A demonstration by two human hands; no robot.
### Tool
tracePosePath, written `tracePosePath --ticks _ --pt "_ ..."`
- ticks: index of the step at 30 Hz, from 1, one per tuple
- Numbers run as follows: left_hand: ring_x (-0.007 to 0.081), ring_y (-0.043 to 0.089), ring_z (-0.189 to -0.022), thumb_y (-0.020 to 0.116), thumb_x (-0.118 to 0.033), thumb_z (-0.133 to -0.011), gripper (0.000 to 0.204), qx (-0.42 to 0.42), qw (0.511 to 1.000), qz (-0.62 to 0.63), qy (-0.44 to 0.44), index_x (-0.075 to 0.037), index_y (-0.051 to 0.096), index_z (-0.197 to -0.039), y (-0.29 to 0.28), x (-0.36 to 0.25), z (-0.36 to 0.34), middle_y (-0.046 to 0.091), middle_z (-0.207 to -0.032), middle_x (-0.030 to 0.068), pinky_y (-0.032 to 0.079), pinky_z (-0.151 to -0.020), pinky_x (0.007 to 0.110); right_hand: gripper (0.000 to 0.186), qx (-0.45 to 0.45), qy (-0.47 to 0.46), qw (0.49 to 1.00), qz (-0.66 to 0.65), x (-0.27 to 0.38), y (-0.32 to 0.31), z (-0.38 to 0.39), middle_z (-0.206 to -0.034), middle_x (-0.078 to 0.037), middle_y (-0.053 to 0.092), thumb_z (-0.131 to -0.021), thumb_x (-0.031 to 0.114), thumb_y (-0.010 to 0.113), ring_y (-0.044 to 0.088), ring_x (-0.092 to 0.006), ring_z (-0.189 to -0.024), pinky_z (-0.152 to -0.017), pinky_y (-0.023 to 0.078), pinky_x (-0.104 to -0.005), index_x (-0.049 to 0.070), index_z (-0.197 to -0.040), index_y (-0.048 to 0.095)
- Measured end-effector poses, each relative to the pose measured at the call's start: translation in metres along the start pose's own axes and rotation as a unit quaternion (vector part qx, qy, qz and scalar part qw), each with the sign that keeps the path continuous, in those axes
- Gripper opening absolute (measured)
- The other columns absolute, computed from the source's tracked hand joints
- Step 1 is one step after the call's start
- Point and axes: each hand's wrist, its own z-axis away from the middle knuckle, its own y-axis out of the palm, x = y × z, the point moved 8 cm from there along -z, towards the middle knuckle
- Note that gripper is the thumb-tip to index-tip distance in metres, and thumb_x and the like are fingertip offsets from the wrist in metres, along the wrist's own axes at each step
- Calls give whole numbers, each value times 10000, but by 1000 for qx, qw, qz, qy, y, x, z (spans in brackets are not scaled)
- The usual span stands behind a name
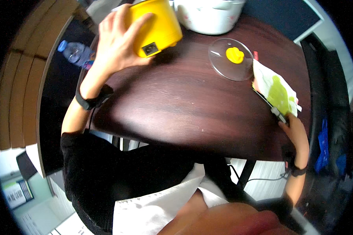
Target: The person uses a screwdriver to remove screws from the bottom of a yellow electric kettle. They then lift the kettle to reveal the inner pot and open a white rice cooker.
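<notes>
My left hand (119, 43) is wrapped round a yellow electric pot (157, 27), held tilted over the far left of the table. A black power socket (150, 49) shows on its side. At the right table edge my right hand (294, 127) has its fingers closed at the light grey end of a thin, dark-edged tool (276, 112), whose kind I cannot make out. The tool lies along a white and green cloth or packet (278, 90). Beyond that lies a round clear glass lid (219, 58) with a yellow knob (235, 55).
A white pot (210, 15) stands at the back of the dark brown table (164, 98). Left of the table is a plastic bottle (76, 53) with a blue cap. Cardboard boxes (19, 90) line the far left, and a cable (266, 179) hangs below the table.
</notes>
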Motion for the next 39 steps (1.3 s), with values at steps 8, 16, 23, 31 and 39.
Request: tracePosePath --ticks 8,16,23,31,39 --pt "304 445 -1070 854 -420 -499 1017 77 997 17 1 -243 422 -1403 2 -18 33 432 -1255 126 357 -915 431 351 15 1 1000 -8 -5 6 -7 -969 -282 632 -834 215 683 604 -439 -944 -776 484 -460 -21 -1068 571" --pt "250 552 -833 676 -304 -827 272 123 980 155 -1 -61 585 -910 11 -15 37 562 -847 74 413 -743 369 361 30 2 999 -12 -1 6 -9 -969 -296 625 -831 204 684 600 -454 -938 -767 484 -464 -33 -1073 561" --pt "334 558 -696 588 -267 -892 267 175 946 274 7 -14 582 -810 22 -15 50 534 -696 132 431 -654 416 349 39 5 999 -21 1 4 -8 -961 -302 621 -827 190 686 600 -454 -941 -763 480 -458 -38 -1059 563" --pt "338 599 -663 499 -265 -976 346 150 932 323 -62 -3 607 -778 21 -1 49 563 -654 158 462 -606 416 383 26 -1 999 -26 -3 6 -7 -1000 -289 622 -834 205 685 598 -440 -973 -798 479 -450 -38 -1094 545" --pt "325 638 -748 625 -204 -881 218 222 927 302 7 13 639 -870 4 -33 20 631 -787 167 505 -671 376 514 -51 -95 994 0 91 -46 -20 -1048 -212 619 -804 240 729 623 -342 -950 -791 488 -394 -11 -1191 504"
